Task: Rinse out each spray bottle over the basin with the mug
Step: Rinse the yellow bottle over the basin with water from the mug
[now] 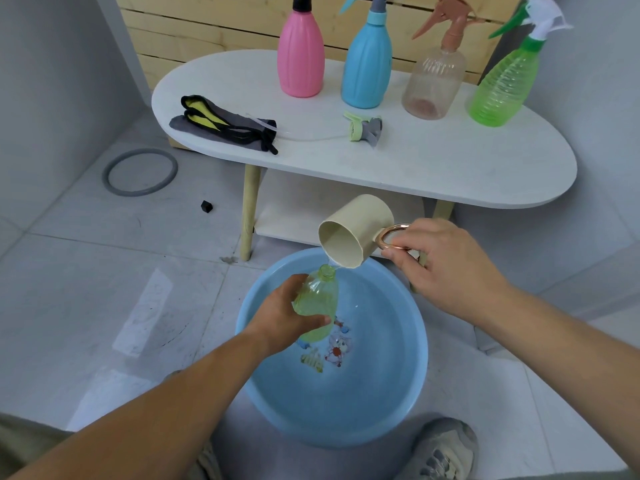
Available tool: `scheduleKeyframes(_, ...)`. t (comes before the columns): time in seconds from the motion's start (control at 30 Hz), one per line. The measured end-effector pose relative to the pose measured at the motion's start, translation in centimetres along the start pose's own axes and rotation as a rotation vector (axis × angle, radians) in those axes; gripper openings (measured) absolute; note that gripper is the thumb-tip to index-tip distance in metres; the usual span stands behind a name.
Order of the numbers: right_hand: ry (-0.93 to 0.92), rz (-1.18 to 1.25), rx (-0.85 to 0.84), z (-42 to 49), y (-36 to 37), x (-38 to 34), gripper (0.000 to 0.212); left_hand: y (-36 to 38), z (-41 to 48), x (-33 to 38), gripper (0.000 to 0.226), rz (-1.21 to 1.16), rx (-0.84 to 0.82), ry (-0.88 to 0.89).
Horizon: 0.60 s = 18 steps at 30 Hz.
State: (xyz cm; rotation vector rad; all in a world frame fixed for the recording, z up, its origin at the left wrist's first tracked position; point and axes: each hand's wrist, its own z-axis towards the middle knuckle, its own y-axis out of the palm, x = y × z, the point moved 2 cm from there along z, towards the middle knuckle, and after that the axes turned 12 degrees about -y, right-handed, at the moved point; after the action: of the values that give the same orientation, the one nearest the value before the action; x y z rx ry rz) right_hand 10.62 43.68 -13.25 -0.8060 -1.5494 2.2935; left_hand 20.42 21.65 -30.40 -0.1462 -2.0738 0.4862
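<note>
Tiled floor (86, 271) | pale-green clear bottle (317, 299), uncapped, tilted | beige mug (353, 233) pouring

White oval bench (433, 161) w/ pink bottle (301, 60), blue bottle (367, 64), clear bottle (433, 84), green bottle (502, 84) along back, loose spray head (365, 129) + grey cloth (225, 124) nearer front; tile floor (86, 271) w/ blue basin (346, 410), grey ring (138, 192), sm. black bit (206, 206).

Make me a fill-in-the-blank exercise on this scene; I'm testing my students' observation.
The right hand tilts the beige mug by its ____.
The ____ hand holds the uncapped green bottle over the blue basin.
On the white table, the pink spray bottle stands directly left of the ____ one.
Missing: handle; left; blue.
</note>
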Motion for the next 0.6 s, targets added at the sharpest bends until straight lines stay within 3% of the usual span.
scheduleKeyframes(0.4, -0.195, -0.11, 0.139, 0.08, 0.03, -0.38, 0.036, 0.03, -0.11, 0.11, 0.08, 0.007, 0.0, -0.007)
scheduleKeyframes(0.6, -0.278, -0.143, 0.09, 0.03, 0.62, 0.21, 0.035, -0.01, -0.17, 0.13, 0.077, 0.014, -0.003, -0.007)
